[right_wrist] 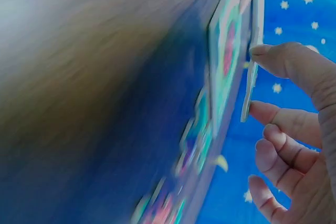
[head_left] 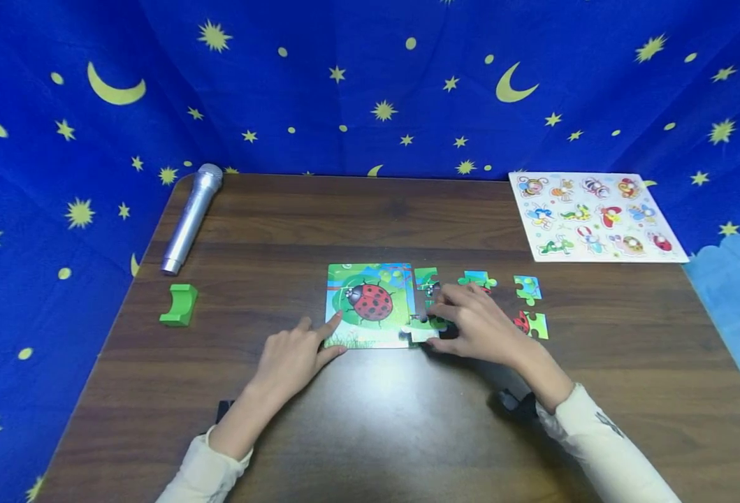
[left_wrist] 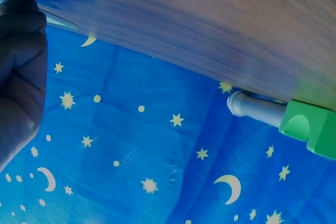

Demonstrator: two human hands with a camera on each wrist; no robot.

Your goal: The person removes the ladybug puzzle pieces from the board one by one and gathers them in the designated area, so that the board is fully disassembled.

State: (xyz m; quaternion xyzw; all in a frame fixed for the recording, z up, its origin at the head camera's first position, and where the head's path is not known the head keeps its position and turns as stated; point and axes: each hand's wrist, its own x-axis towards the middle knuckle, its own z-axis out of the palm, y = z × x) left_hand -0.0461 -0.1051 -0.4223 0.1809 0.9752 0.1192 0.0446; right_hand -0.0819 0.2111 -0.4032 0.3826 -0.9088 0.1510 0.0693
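Observation:
A ladybug picture board (head_left: 370,328) lies mid-table. My left hand (head_left: 291,356) reaches its left side, index fingertip on the picture and thumb at the lower left corner. At the board's right edge, my right hand (head_left: 479,325) pinches a puzzle piece (right_wrist: 252,85) between thumb and finger, as the right wrist view shows. In the head view the hand partly covers that piece. Just above it lies a green puzzle piece (head_left: 425,276) beside the board. Further right are more loose pieces: a blue-green one (head_left: 475,278), a corner one (head_left: 527,288) and a red-green one (head_left: 536,325).
A silver microphone (head_left: 192,220) lies at the table's back left, with a green arched block (head_left: 181,305) in front of it. A white insect puzzle board (head_left: 596,216) rests at the back right. Behind the table hangs a blue star-patterned cloth (head_left: 344,98).

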